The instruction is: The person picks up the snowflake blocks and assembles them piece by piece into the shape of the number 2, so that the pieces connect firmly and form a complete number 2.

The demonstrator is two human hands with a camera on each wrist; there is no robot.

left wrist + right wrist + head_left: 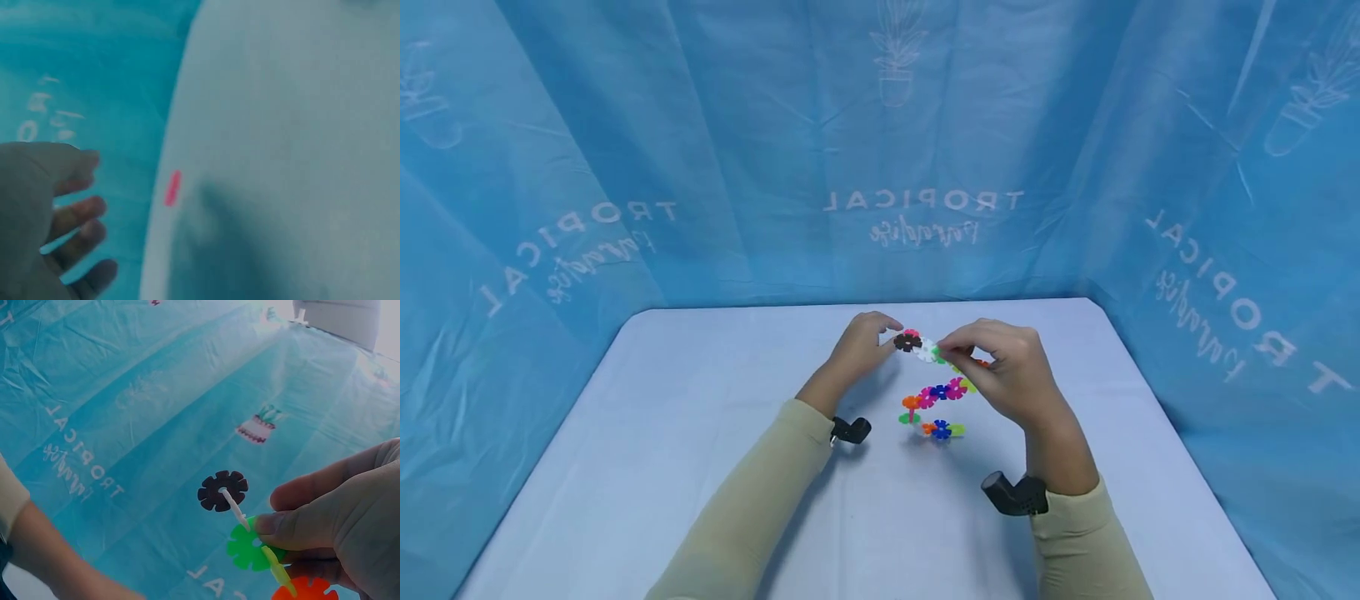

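Observation:
A chain of flower-shaped notched discs hangs over the table in the head view. Thumb and fingers of my right hand [1000,367] pinch its green disc [247,547], beside a yellow disc [276,569] and an orange disc [306,590]. Past the green one come a white disc [927,350] and, at the end, a dark brown disc [222,490]. My left hand [859,346] is beside the brown disc, its fingers loosely bent and apart; nothing shows in its grasp in the left wrist view [56,212]. Lower down run magenta discs [956,388] and a blue disc [942,429].
A pink piece [172,187] shows near the table's far edge in the left wrist view. The white table [715,383] is bordered by a blue printed curtain [760,208] at the back and sides. Both wrists wear black cameras [1015,496].

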